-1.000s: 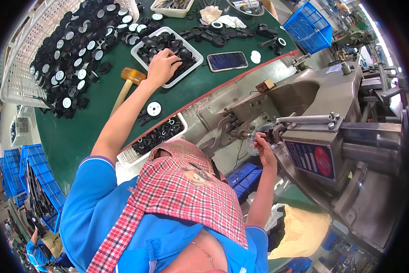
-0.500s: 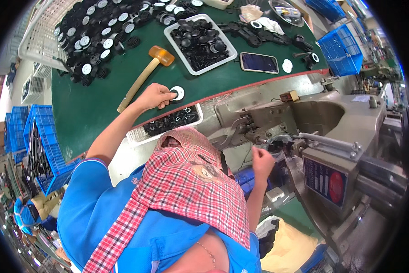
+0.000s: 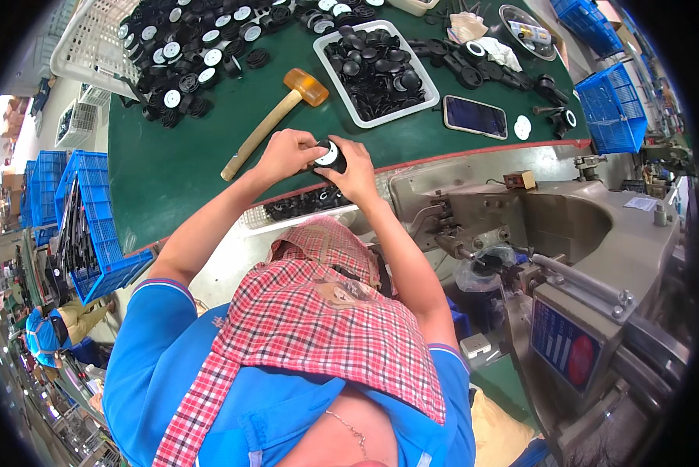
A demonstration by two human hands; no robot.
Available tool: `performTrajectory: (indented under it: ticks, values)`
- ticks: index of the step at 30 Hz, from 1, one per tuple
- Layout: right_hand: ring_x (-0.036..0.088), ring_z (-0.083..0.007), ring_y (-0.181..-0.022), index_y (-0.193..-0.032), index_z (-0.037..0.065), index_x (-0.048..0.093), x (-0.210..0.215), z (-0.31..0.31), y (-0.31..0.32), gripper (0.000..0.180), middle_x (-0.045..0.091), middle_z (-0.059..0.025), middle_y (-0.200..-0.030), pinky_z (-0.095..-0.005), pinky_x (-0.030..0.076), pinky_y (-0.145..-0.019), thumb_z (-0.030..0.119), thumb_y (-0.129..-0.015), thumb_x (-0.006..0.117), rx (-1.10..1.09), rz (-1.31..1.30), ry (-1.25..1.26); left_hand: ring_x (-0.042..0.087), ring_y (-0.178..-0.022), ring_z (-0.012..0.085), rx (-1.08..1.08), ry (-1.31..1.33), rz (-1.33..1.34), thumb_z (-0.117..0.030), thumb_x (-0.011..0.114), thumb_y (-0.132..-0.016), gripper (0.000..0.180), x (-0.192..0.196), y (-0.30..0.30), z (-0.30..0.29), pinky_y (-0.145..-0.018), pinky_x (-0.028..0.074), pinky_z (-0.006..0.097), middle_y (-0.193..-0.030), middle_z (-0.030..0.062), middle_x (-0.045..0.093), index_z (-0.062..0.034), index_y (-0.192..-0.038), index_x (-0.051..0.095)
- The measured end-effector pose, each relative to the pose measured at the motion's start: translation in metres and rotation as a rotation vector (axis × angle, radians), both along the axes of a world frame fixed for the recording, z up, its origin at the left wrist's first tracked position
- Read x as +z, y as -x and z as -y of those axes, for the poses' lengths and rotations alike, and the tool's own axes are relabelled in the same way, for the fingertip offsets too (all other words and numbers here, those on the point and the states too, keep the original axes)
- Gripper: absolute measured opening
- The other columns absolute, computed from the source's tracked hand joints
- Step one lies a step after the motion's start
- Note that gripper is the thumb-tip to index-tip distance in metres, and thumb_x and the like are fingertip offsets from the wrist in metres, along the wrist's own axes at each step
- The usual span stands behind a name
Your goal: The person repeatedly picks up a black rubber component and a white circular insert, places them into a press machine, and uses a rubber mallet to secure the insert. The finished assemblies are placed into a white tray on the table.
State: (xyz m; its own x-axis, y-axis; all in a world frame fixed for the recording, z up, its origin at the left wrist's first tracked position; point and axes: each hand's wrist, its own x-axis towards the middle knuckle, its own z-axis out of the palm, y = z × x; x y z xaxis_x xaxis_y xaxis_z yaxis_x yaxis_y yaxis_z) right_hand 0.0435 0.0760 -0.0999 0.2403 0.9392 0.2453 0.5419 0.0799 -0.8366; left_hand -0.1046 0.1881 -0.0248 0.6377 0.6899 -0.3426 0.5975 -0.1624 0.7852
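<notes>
Both of my hands meet over the near edge of the green table [image 3: 186,167]. My left hand [image 3: 286,152] and my right hand [image 3: 355,170] together grip a small round black part with a white disc in its face [image 3: 328,155]. Just below the hands a narrow white tray of black round parts [image 3: 307,207] sits at the table edge. A red checked cloth [image 3: 318,319] covers part of the view beneath the hands.
A wooden-handled mallet with an amber head [image 3: 275,115] lies left of my hands. A white tray of black parts [image 3: 375,71], a phone [image 3: 475,117] and heaps of black-and-white discs [image 3: 194,54] lie farther back. A grey press machine [image 3: 567,257] stands on the right, blue crates [image 3: 81,218] on the left.
My left hand drew back from the far tray to the near table edge with a disc. My right hand left the press machine and joined it on the round part.
</notes>
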Motion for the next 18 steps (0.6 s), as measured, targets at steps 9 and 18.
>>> performTrajectory:
  ticks: [9,18]
  values:
    - [0.056,-0.0362,-0.111,-0.127,0.008,0.060,-0.001,-0.006,-0.008,0.067,0.065,-0.0127,-0.120,-0.0454,0.043,-0.098,0.023,-0.067,0.086,0.062,-0.029,0.006,0.048,-0.051,0.0071,-0.220,0.247,-0.092,-0.026,0.075,-0.090,0.028,-0.006,0.004,-0.029,-0.046,0.035,0.025,-0.061,-0.0008,0.058,-0.0016,-0.077,0.069]
    - [0.057,-0.0346,-0.111,-0.127,0.009,0.061,-0.004,-0.006,-0.010,0.068,0.066,-0.0109,-0.122,-0.0450,0.044,-0.097,0.024,-0.066,0.087,0.072,-0.023,-0.054,0.057,-0.056,0.0110,-0.120,0.168,-0.163,-0.032,0.081,-0.080,0.033,-0.014,-0.002,-0.039,-0.054,0.045,0.028,-0.063,0.0045,0.065,0.0007,-0.081,0.075]
